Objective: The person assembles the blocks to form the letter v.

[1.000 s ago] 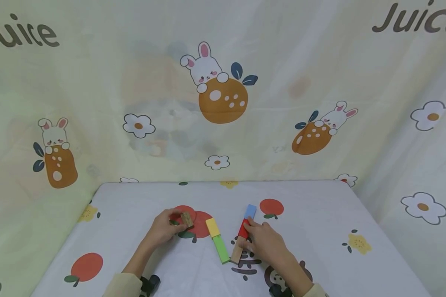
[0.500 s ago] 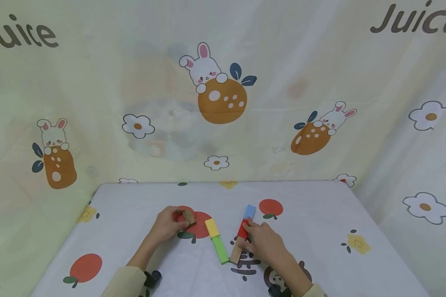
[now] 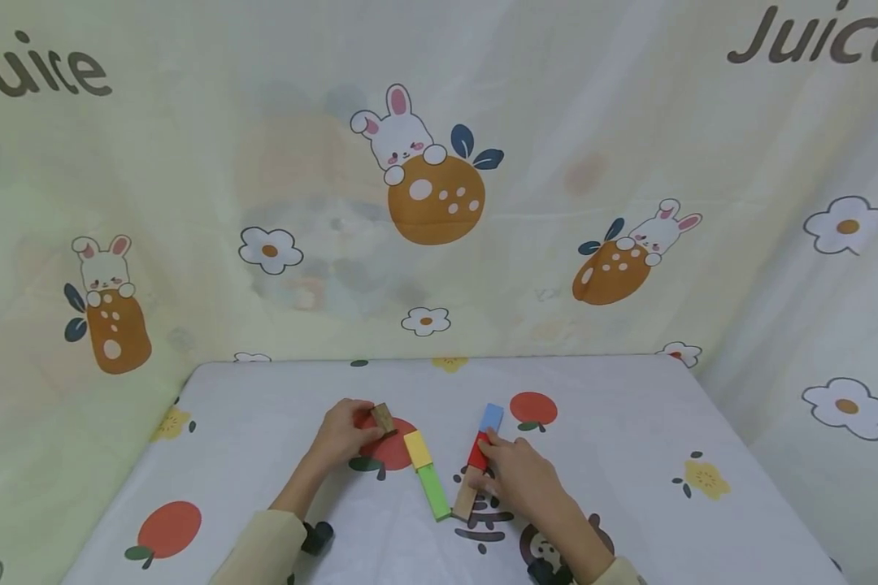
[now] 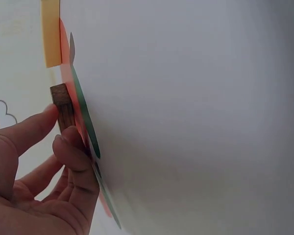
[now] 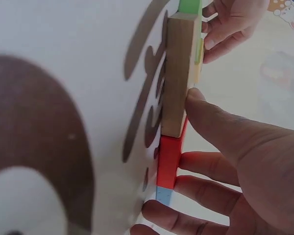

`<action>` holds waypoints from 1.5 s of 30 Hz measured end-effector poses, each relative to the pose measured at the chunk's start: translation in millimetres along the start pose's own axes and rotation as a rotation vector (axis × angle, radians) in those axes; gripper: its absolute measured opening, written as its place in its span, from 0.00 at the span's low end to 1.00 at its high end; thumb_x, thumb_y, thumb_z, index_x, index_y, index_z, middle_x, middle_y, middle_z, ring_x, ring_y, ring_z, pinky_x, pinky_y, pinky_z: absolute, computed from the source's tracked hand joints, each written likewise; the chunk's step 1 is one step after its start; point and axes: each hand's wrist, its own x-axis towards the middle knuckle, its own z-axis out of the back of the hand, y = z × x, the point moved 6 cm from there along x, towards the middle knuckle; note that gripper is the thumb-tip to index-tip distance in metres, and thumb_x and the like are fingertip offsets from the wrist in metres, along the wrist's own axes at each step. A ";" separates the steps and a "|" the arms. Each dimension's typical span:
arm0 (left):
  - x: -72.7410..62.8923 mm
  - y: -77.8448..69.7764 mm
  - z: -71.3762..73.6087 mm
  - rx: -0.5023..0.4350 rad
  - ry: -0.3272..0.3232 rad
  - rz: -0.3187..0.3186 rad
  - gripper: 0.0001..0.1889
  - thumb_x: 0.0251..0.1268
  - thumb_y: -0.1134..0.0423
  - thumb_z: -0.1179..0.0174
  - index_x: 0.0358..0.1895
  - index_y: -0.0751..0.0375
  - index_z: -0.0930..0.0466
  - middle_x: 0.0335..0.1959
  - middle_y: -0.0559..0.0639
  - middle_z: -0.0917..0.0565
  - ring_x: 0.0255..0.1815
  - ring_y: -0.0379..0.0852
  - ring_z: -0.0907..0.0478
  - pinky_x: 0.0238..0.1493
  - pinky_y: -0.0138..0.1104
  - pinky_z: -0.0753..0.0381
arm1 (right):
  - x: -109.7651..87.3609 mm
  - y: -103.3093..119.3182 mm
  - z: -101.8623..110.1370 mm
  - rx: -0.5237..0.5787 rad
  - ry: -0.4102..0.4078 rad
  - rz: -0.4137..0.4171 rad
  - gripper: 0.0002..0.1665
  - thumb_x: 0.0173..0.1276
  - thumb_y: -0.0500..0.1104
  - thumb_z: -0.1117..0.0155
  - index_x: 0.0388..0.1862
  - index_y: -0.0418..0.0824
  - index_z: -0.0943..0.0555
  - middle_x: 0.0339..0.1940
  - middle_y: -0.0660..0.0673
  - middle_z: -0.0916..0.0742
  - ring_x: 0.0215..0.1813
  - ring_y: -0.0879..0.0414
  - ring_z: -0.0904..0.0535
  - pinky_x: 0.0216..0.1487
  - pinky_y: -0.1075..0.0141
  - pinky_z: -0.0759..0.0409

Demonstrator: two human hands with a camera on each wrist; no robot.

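Note:
My left hand (image 3: 339,435) pinches a small dark brown wooden block (image 3: 384,418) between thumb and fingers, left of a yellow block (image 3: 418,449). The left wrist view shows this brown block (image 4: 63,104) close to the cloth. A green block (image 3: 434,492) continues the line from the yellow one. Beside its near end, a tan wooden block (image 3: 465,496), a red block (image 3: 477,455) and a blue block (image 3: 492,417) form a second line; together they make a V. On this second line rests my right hand (image 3: 527,481), thumb against the tan block (image 5: 178,73), fingers touching the red block (image 5: 169,161).
A white cloth with printed fruit covers the table (image 3: 615,422). Behind it hangs a patterned curtain (image 3: 322,162) with rabbits and flowers. Dark camera mounts sit at both wrists.
My left hand has moved away from me and to the right with the brown block, closer to the yellow block, turning the block upright on the way. The right hand stays put.

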 end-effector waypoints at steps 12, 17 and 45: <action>4.1 -4.3 -14.5 -0.053 0.017 0.021 0.28 0.68 0.64 0.29 0.69 0.68 0.21 0.63 0.67 0.20 0.63 0.61 0.23 0.55 0.51 0.11 | 1.7 3.0 1.5 0.050 0.002 -0.006 0.41 0.62 0.60 0.20 0.71 0.43 0.18 0.75 0.40 0.18 0.58 0.45 0.13 0.26 0.70 0.25; 6.8 -8.1 -16.6 -0.057 0.018 0.020 0.28 0.66 0.63 0.27 0.68 0.67 0.21 0.63 0.66 0.19 0.63 0.60 0.22 0.53 0.50 0.10 | 1.8 1.9 3.3 0.030 -0.005 -0.004 0.41 0.62 0.60 0.20 0.70 0.43 0.17 0.75 0.39 0.18 0.61 0.44 0.13 0.33 0.68 0.18; 6.7 -19.4 -24.1 -0.019 0.012 -0.003 0.24 0.67 0.61 0.27 0.64 0.64 0.17 0.60 0.62 0.17 0.54 0.53 0.21 0.52 0.45 0.14 | 1.5 1.1 3.0 0.036 -0.034 0.010 0.41 0.60 0.61 0.19 0.68 0.43 0.16 0.74 0.39 0.17 0.59 0.44 0.12 0.30 0.69 0.24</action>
